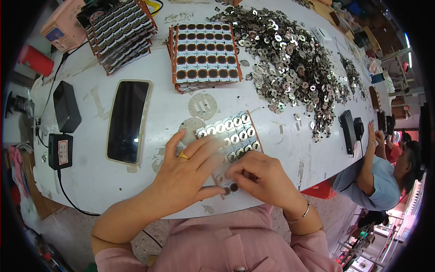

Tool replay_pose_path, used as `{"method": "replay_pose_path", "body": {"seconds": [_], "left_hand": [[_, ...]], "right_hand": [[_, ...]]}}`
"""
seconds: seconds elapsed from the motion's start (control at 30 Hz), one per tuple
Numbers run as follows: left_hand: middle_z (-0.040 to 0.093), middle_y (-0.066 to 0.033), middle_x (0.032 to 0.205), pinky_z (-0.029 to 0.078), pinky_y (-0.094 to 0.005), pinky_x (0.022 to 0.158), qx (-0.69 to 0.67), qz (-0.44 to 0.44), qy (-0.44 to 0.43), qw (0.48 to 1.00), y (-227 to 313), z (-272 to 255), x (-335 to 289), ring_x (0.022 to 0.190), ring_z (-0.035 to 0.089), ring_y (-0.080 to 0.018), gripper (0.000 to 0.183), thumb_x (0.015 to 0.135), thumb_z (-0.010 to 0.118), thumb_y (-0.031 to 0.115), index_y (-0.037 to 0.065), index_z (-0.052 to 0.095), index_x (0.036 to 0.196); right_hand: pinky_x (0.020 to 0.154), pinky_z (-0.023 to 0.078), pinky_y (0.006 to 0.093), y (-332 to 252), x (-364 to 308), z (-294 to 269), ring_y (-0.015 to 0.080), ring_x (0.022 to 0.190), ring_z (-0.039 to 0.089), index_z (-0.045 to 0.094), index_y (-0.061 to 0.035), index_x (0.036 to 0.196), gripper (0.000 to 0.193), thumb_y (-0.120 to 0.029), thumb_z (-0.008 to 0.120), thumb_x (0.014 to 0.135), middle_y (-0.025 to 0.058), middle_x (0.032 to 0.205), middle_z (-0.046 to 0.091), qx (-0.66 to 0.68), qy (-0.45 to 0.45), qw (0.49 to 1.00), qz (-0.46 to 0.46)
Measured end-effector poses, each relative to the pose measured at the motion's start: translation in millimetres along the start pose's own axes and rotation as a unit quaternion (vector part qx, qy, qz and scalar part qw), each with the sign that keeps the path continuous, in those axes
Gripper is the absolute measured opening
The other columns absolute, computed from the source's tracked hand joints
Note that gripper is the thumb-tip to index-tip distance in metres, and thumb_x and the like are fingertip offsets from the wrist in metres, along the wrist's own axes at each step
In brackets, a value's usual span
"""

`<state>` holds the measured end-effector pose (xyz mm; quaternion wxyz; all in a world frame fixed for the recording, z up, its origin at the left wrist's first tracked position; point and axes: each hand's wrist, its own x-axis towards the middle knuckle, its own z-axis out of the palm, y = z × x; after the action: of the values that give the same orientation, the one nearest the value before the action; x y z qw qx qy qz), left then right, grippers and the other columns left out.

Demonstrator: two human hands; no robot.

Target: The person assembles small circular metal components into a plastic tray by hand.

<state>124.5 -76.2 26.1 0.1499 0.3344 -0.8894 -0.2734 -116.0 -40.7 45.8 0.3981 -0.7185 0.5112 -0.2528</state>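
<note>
Card (233,136) flat on bench (158,113), long axis from near-left to far-right | left hand (183,174) flat on it | right hand (260,177) grip pinched on small disc (234,187)

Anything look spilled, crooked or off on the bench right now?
The metal washers lie in a loose heap spread across the white table, with strays near the sheet of discs under the left hand and right hand. One card stack sits askew. Nothing looks damaged.

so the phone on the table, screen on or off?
Off, as far as shows. The phone lies flat, face up, left of the left hand; its screen is plain black, only faint reflections.
</note>
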Motion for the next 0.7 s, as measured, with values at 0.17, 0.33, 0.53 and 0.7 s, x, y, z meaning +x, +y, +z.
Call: {"method": "replay_pose_path", "body": {"seconds": [0.17,0.33,0.53,0.7], "left_hand": [[0.055,-0.0067,0.15,0.014,-0.0615,0.126,0.001,-0.001,-0.005,1.0,2.3,-2.3,2.4,0.147,0.048,-0.0284,0.068,0.078,0.089,0.047,0.011,0.062,0.13],[0.056,-0.0059,0.15,0.013,-0.0625,0.126,0.011,-0.007,-0.003,1.0,2.0,0.1,1.8,0.146,0.049,-0.0285,0.069,0.078,0.089,0.048,0.012,0.062,0.13],[0.057,-0.0056,0.149,0.01,-0.064,0.127,0.039,-0.004,0.004,0.999,3.1,2.7,2.8,0.145,0.05,-0.028,0.073,0.074,0.09,0.05,0.013,0.063,0.13],[0.058,-0.0053,0.145,0.009,-0.0659,0.126,0.04,-0.021,0.011,0.999,4.5,4.3,2.8,0.145,0.049,-0.0227,0.07,0.074,0.088,0.051,0.011,0.067,0.127]], "right_hand": [[0.061,0.05,0.0307,1.3,-3.9,2.5,0.0192,0.075,0.062,0.075,-0.0071,0.102,0.02,0.005,0.076,0.086,0.0054,0.086,0.064,-0.007,0.009,1.0,-0.009],[0.061,0.05,0.032,-2.0,-5.2,5.8,0.0199,0.074,0.062,0.071,-0.0056,0.102,0.019,0.003,0.079,0.086,0.0056,0.085,0.061,-0.031,0.033,0.999,0.006],[0.065,0.052,0.0365,-1.0,-9.8,9.2,0.0259,0.075,0.063,0.069,-0.0047,0.098,0.017,0.0,0.08,0.086,0.0088,0.086,0.06,-0.068,0.038,0.997,-0.015],[0.069,0.053,0.0392,2.3,-1.9,-12.2,0.0289,0.078,0.064,0.07,-0.0041,0.103,0.017,-0.002,0.078,0.088,0.0112,0.09,0.062,-0.074,-0.004,0.996,-0.042]]}}
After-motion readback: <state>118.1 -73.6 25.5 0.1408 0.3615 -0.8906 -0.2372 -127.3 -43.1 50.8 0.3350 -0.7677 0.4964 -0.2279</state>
